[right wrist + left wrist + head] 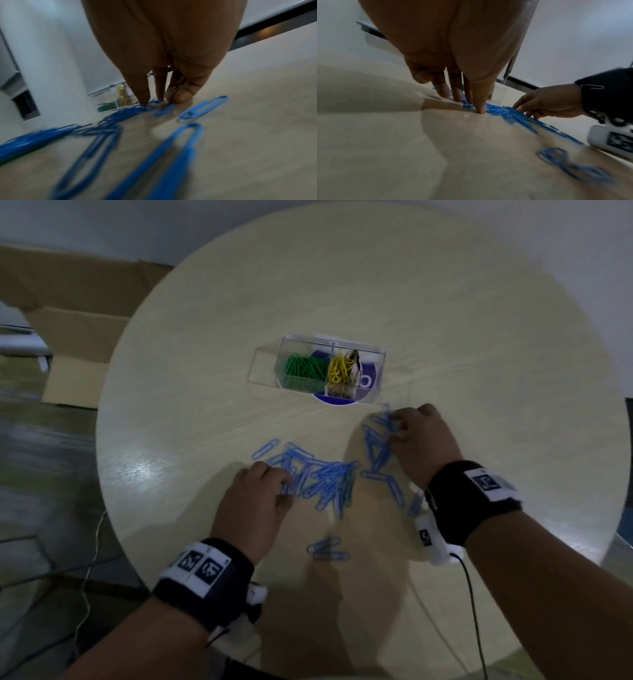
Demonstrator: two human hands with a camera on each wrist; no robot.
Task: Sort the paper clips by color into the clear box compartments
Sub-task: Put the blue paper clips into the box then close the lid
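Note:
Many blue paper clips (325, 481) lie scattered on the round pale table (479, 337), with a few strays nearer me (327, 549). Behind them stands the clear box (376, 350), with green clips (303, 369) in its left compartment and yellow clips (339, 371) in the one beside it. My left hand (286, 484) presses straight fingers (458, 97) onto the left side of the blue pile (505, 112). At the right end of the spread, my right hand (394, 429) has its fingertips (180, 97) and thumb down on blue clips (163, 111). No clip is lifted.
A purple disc (368, 378) shows under the box's right compartment. A clear flap (267, 364) sticks out left of the box. A cardboard carton (78, 337) and cables sit on the floor to the left. A black wire (474, 611) trails from my right wrist.

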